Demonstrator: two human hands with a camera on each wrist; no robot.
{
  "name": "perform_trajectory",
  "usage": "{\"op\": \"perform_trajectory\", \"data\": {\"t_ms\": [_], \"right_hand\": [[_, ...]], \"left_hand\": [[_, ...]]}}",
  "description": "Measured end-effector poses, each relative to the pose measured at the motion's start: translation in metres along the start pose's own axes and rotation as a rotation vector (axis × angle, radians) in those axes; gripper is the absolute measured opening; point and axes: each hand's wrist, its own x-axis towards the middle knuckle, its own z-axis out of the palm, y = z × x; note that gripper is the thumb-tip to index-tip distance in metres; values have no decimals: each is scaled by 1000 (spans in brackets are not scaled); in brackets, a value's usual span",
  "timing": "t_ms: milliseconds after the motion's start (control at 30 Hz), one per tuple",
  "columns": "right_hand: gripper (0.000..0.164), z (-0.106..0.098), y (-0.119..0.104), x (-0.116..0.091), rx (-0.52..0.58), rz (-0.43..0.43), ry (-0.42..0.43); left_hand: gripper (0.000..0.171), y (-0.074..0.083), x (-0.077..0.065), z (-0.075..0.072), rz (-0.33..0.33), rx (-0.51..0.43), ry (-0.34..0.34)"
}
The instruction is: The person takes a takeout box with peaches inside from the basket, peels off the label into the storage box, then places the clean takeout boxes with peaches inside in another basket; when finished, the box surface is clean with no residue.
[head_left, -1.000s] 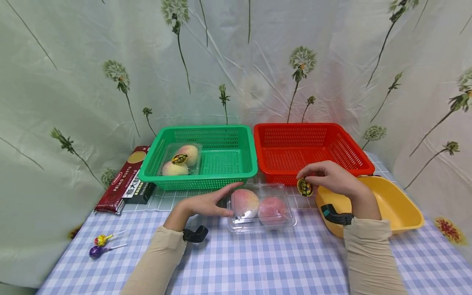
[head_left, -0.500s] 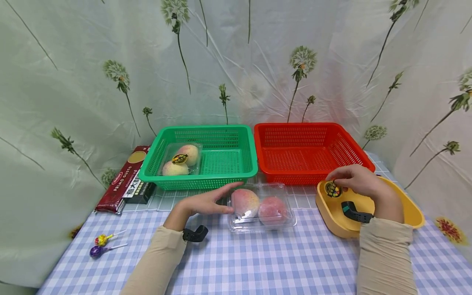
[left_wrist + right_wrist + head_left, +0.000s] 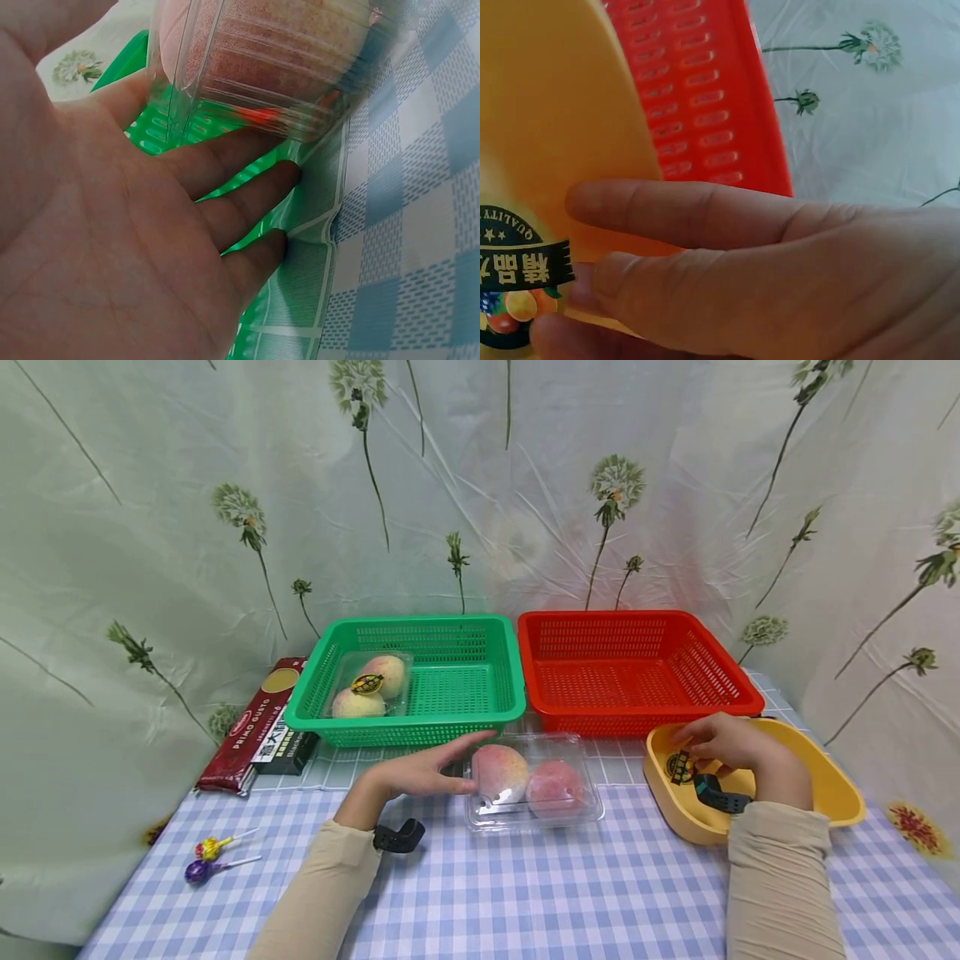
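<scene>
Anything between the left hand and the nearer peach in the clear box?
Yes: the ribbed side wall of the clear box stands between the left hand and the nearer peach; the left wrist view shows the fruit through it. I see nothing else between them.

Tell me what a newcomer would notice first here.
Most likely the bright green basket and red basket, side by side at the back of the table. Next, probably, the yellow basin at the right, with the right hand inside by a round label. Front and centre, the clear box with two rosy peaches stands out, the left hand at its side.
</scene>
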Motion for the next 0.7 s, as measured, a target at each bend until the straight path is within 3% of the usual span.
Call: {"op": "perform_trajectory", "data": {"t_ms": [133, 300, 500, 700], "right_hand": [[35, -2, 0, -4, -16, 9, 3], [33, -8, -11, -11, -139, -42, 73], [30, -11, -26, -13, -225, -68, 302], [36, -8, -33, -6, -237, -105, 521]], "left_hand": [[83, -1, 2, 0, 1, 5, 5], [79, 1, 2, 2, 4, -27, 17], [72, 5, 1, 4, 35, -100, 45], [58, 11, 5, 8, 44, -275, 82]]}}
